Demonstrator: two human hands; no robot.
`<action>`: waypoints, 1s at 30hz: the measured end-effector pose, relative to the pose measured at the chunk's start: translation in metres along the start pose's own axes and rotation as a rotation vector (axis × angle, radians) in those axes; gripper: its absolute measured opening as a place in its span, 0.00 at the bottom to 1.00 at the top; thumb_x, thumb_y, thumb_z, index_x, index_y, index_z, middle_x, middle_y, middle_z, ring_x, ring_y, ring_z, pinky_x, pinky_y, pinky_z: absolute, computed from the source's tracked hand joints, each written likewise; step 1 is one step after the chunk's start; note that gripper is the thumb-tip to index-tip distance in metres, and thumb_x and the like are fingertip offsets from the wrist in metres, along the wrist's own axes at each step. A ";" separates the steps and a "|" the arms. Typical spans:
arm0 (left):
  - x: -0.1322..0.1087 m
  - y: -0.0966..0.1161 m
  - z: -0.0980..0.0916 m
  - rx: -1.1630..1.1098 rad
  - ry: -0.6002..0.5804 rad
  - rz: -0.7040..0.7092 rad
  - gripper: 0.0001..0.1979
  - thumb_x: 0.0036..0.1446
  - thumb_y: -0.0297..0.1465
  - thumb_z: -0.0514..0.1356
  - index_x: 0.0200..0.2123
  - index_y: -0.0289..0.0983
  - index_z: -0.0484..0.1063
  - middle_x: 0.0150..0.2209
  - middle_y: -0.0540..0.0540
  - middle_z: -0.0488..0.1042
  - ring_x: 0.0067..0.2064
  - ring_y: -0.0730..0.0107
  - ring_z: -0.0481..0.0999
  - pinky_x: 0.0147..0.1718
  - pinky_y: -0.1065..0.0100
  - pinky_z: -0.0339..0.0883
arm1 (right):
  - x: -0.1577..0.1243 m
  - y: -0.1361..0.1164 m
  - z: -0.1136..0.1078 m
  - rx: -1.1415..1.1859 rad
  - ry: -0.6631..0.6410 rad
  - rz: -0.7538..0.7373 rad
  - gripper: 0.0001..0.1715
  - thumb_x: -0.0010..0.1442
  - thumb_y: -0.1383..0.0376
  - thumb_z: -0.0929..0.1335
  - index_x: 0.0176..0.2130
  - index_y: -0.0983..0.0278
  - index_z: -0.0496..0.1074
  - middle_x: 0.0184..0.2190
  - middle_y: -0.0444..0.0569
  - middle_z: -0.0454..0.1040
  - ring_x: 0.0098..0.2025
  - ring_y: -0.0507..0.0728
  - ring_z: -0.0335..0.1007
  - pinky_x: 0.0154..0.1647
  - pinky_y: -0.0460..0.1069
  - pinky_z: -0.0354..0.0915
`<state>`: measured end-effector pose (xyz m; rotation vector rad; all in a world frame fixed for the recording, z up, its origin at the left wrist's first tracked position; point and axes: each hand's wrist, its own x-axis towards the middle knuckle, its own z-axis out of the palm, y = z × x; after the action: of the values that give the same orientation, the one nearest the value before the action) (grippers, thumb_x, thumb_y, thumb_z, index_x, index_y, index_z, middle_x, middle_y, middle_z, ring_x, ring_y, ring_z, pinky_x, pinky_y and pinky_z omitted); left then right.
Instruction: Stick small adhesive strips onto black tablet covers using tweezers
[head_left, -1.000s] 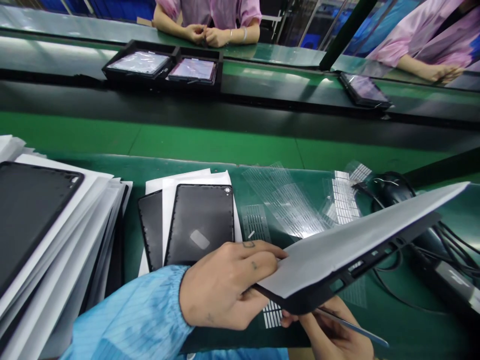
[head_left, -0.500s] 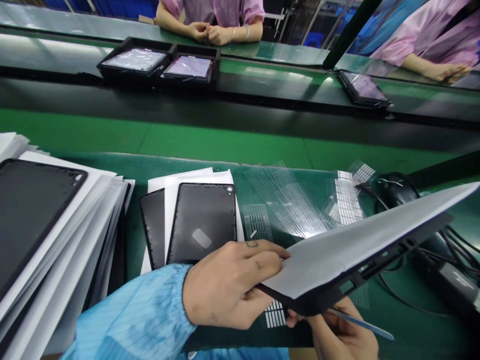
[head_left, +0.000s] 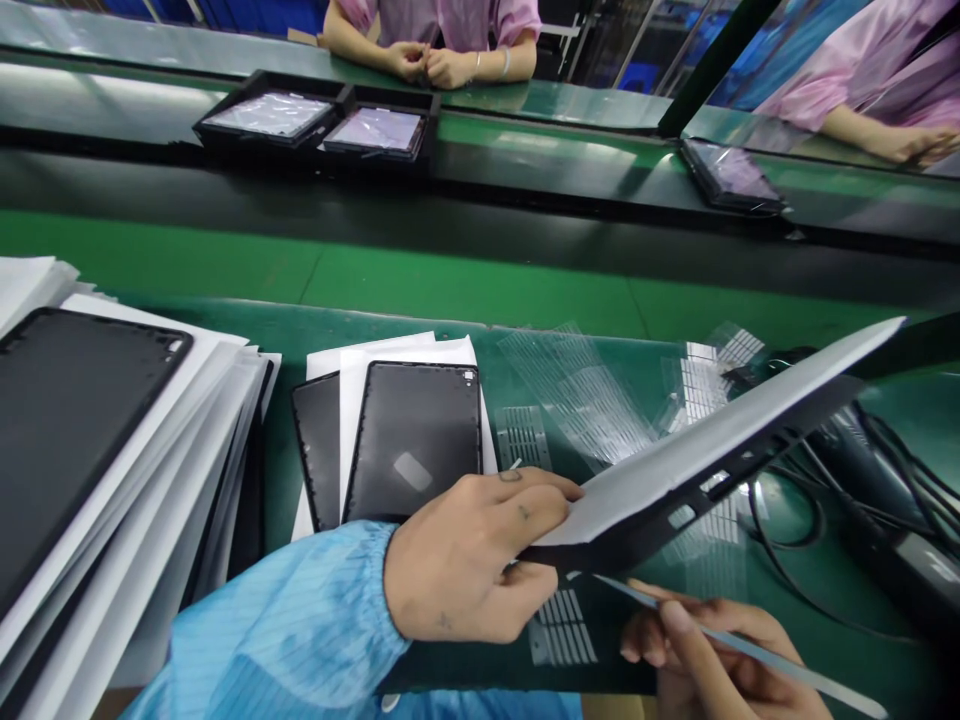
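My left hand (head_left: 472, 560) pinches the near left corner of a black tablet back cover (head_left: 637, 545), which is tilted with its right end raised. A white sheet (head_left: 720, 440) lies along the cover's upper face. Cutouts show in the cover's edge. Below it, my right hand (head_left: 720, 650) is closed around slim metal tweezers (head_left: 780, 660), their tip pointing left under the cover. A tiny pale piece is at the tip. Beneath lies a sheet of small white strips (head_left: 562, 630). Another black back cover (head_left: 416, 430) lies on white paper beyond my left hand.
Stacked covers and white sheets (head_left: 150, 440) fill the left side. Clear strip sheets (head_left: 577, 400) lie behind the held cover, black cables (head_left: 787, 540) at right. Across a gap, a line carries black trays (head_left: 341, 120) and a tablet (head_left: 731, 175); two people in pink sit beyond.
My right hand has moved right and away from the cover's underside, with the tweezers now showing along more of their length. The raised cover has tilted more steeply in my left hand.
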<state>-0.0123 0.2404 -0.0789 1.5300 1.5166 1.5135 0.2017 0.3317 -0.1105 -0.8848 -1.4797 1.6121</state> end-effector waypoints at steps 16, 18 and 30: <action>0.000 -0.002 0.005 0.017 0.111 0.053 0.13 0.45 0.16 0.55 0.31 0.37 0.58 0.24 0.56 0.60 0.32 0.75 0.75 0.40 0.77 0.73 | -0.012 0.014 0.043 -0.312 0.225 -0.079 0.14 0.55 0.67 0.77 0.33 0.66 0.69 0.20 0.47 0.75 0.20 0.52 0.73 0.24 0.39 0.71; -0.001 -0.001 0.005 -0.004 0.105 0.029 0.13 0.45 0.15 0.55 0.32 0.36 0.59 0.25 0.57 0.59 0.24 0.83 0.65 0.30 0.81 0.68 | -0.011 0.014 0.044 -0.311 0.228 -0.089 0.13 0.55 0.67 0.77 0.33 0.66 0.69 0.20 0.46 0.75 0.19 0.52 0.73 0.24 0.40 0.72; 0.000 -0.002 0.005 0.027 0.115 0.049 0.12 0.47 0.16 0.55 0.30 0.37 0.57 0.25 0.55 0.62 0.28 0.78 0.71 0.31 0.80 0.69 | -0.012 0.014 0.041 -0.438 0.148 -0.191 0.10 0.57 0.69 0.75 0.32 0.65 0.70 0.23 0.46 0.77 0.23 0.53 0.76 0.28 0.39 0.73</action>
<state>-0.0079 0.2425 -0.0822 1.5290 1.5804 1.6402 0.1701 0.3014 -0.1210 -1.0393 -1.7824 1.0771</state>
